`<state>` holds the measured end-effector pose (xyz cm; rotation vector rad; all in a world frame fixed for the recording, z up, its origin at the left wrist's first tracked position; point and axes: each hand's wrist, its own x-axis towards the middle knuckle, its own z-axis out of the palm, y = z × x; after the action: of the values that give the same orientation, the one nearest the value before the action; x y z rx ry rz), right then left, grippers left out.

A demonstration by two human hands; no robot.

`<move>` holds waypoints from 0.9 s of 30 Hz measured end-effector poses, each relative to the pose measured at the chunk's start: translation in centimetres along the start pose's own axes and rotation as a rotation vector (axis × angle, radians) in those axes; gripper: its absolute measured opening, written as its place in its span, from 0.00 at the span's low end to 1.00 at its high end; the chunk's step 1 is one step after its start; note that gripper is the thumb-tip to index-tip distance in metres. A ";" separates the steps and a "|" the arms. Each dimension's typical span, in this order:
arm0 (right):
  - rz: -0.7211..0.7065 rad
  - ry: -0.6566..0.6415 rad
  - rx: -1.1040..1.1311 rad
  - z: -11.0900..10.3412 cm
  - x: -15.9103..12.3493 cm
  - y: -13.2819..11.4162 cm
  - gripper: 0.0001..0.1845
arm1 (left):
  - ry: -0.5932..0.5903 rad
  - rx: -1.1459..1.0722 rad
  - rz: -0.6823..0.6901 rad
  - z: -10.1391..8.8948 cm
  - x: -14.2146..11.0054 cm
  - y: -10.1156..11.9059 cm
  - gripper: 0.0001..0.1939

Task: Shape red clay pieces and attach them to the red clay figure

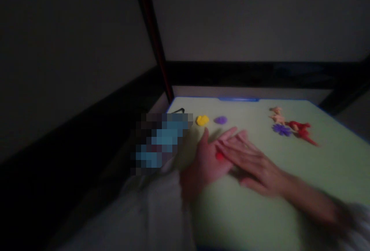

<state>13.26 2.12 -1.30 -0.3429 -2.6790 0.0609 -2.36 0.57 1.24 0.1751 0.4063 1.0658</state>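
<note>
A small red lump of modelling clay [220,156] lies on the palm of my left hand [208,163], which is turned up with the thumb raised and the fingers stretched out. My right hand [261,168] rests flat across that palm. Its straight fingers cover part of the lump, so the clay sits between both hands. Just beyond the fingertips, a yellow clay piece [202,120] and a purple clay piece [221,120] lie on the pale table [248,220].
To the right lie peach-coloured clay pieces [278,117], a purple flower-like shape [282,129] and red clay pieces [302,130]. A blurred-out blue object [164,139] is at the table's left edge. A blue handle-like strip [239,99] marks the far edge, before a wall.
</note>
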 end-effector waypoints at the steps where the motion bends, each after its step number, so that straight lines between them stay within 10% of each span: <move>1: -0.006 -0.006 0.008 0.0 0.0 -0.1 0.36 | 0.004 0.003 0.007 0.0 0.0 0.0 0.36; 27: -0.107 -0.088 -0.183 0.8 0.8 -1.2 0.31 | -0.188 0.126 0.046 -2.8 0.8 -0.3 0.38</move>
<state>11.95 1.21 -1.54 -0.2582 -2.7919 -0.2074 -2.90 0.92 -1.60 0.3955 0.3009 1.0590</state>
